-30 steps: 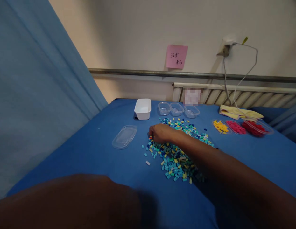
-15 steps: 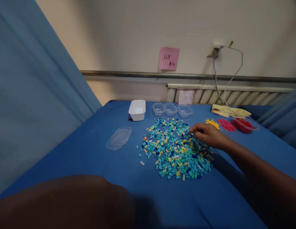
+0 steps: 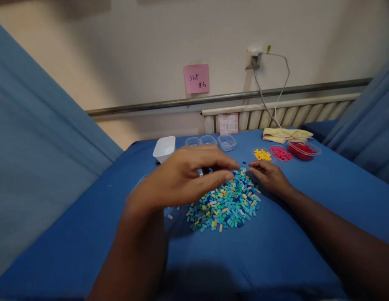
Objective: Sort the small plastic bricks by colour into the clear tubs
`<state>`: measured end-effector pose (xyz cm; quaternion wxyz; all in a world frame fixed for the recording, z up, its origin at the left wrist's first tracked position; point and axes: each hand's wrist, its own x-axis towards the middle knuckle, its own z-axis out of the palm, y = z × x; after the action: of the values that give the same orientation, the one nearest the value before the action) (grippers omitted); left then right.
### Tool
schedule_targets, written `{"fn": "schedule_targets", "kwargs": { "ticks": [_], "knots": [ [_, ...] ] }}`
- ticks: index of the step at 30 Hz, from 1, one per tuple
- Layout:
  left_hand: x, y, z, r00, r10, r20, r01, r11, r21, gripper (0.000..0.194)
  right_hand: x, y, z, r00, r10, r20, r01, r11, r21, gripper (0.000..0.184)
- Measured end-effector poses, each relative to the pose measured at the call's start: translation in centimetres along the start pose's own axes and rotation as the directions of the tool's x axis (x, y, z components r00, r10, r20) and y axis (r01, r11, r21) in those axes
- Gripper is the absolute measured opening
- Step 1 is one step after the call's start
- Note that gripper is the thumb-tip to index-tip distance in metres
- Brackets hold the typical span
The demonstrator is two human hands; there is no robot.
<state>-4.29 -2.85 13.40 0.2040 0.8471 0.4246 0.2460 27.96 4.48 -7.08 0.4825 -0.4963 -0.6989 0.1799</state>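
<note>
A wide heap of small toy building bricks [image 3: 226,205], mostly turquoise with yellow, dark blue, green and white ones, covers the middle of the blue cloth. Above its left side hovers my left hand [image 3: 188,175], thumb and fingers parted with nothing between them. My right hand [image 3: 269,175] is at the heap's upper right edge, fingers loosely curved and slightly apart, with no brick visible in it. A single dark blue brick [image 3: 244,162] lies just beyond its fingertips. My left hand and wrist hide part of the heap.
At the back stand a white tub [image 3: 165,147] and clear plastic containers [image 3: 227,143]. To the right are containers of yellow pieces [image 3: 262,154], pink pieces [image 3: 280,153] and red pieces [image 3: 303,150], near a folded yellow cloth [image 3: 285,135]. A clear lid [image 3: 138,182] is partly hidden.
My left hand has come up from the lower left to over the heap. My right hand has moved off the bricks to the heap's edge, and the view has turned right.
</note>
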Motion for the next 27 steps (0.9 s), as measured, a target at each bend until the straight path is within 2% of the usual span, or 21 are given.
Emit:
{"fn": "schedule_targets", "kwargs": {
  "ticks": [3, 5, 7, 9, 13, 19, 27],
  "knots": [
    [3.2, -2.0, 3.5, 0.96, 0.097, 0.264, -0.15, 0.971, 0.189, 0.036, -0.1, -0.3, 0.0, 0.999, 0.029, 0.023, -0.03, 0.999, 0.039, 0.032],
    [4.9, -3.9, 6.1, 0.921, 0.047, 0.387, -0.162, 0.949, 0.271, 0.042, -0.3, -0.6, -0.1, 0.999, 0.03, 0.032, -0.032, 0.998, 0.058, 0.03],
    [5.9, -5.3, 8.0, 0.899, 0.017, 0.437, -0.179, 0.926, 0.331, 0.042, -0.5, -0.8, -0.3, 0.999, 0.008, 0.048, -0.011, 0.998, 0.06, 0.028],
    [6.3, -6.1, 8.9, 0.887, -0.011, 0.462, -0.188, 0.905, 0.383, 0.034, -0.7, -1.1, -0.4, 0.997, -0.03, 0.075, 0.026, 0.998, 0.05, 0.025],
    [6.4, -6.4, 9.0, 0.868, -0.084, 0.49, -0.16, 0.886, 0.435, 0.02, -1.0, -1.8, -0.2, 0.988, -0.07, 0.136, 0.064, 0.997, 0.049, 0.025],
    [6.4, -6.8, 8.6, 0.86, -0.142, 0.49, -0.096, 0.898, 0.429, 0.024, -1.2, -2.5, -0.1, 0.98, -0.096, 0.172, 0.085, 0.994, 0.071, 0.021],
    [6.2, -6.8, 9.0, 0.881, -0.12, 0.458, -0.088, 0.909, 0.407, 0.019, -1.3, -3.4, -0.2, 0.973, -0.133, 0.19, 0.125, 0.991, 0.053, 0.018]
  ]
}}
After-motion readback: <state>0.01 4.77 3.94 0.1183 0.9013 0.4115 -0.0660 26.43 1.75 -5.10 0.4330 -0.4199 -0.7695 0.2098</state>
